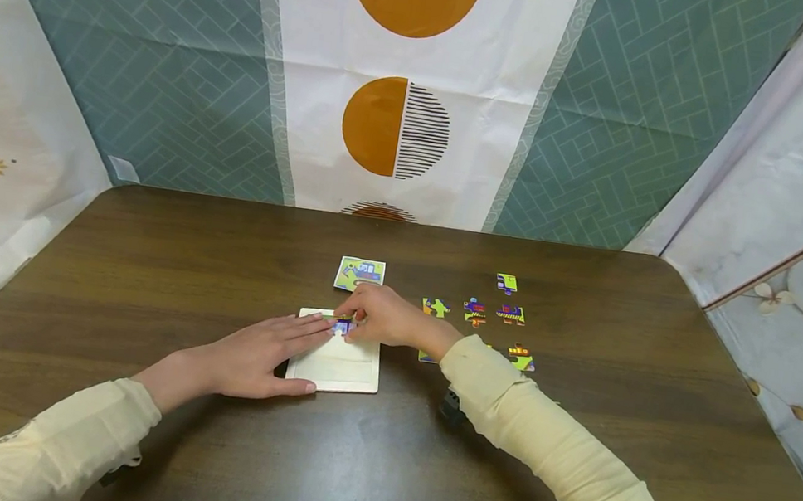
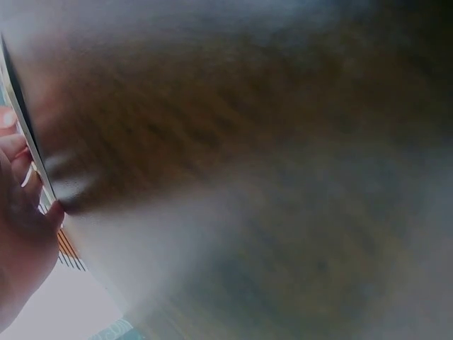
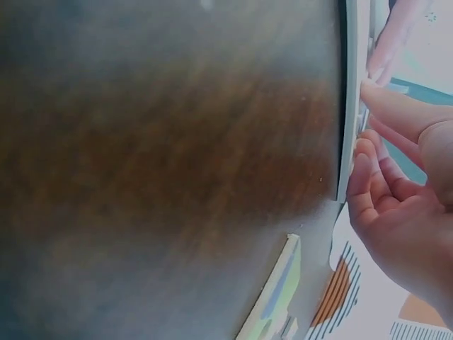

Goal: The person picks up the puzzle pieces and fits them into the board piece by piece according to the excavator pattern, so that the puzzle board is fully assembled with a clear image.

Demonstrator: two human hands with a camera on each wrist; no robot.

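A white puzzle tray point(image 1: 334, 369) lies on the table; in the right wrist view its edge point(image 3: 346, 127) shows side-on. My left hand point(image 1: 249, 353) rests over the tray's left side, fingers nearly straight and fingertips beside a purple-and-white puzzle piece point(image 1: 342, 327) at the tray's far edge. My right hand point(image 1: 388, 316) reaches in from the right and pinches that piece between thumb and forefinger. The other fingers of this hand point(image 3: 403, 170) are curled. Part of the piece is hidden by the hands. Only the left hand's fingers and side point(image 2: 25, 219) show in the left wrist view.
A picture card point(image 1: 356, 272) showing a vehicle lies just beyond the tray. Several loose puzzle pieces point(image 1: 473, 311) are spread to the right, some partly behind the right forearm. The brown table point(image 1: 223, 237) ends at a curtain point(image 1: 472, 167) at the back.
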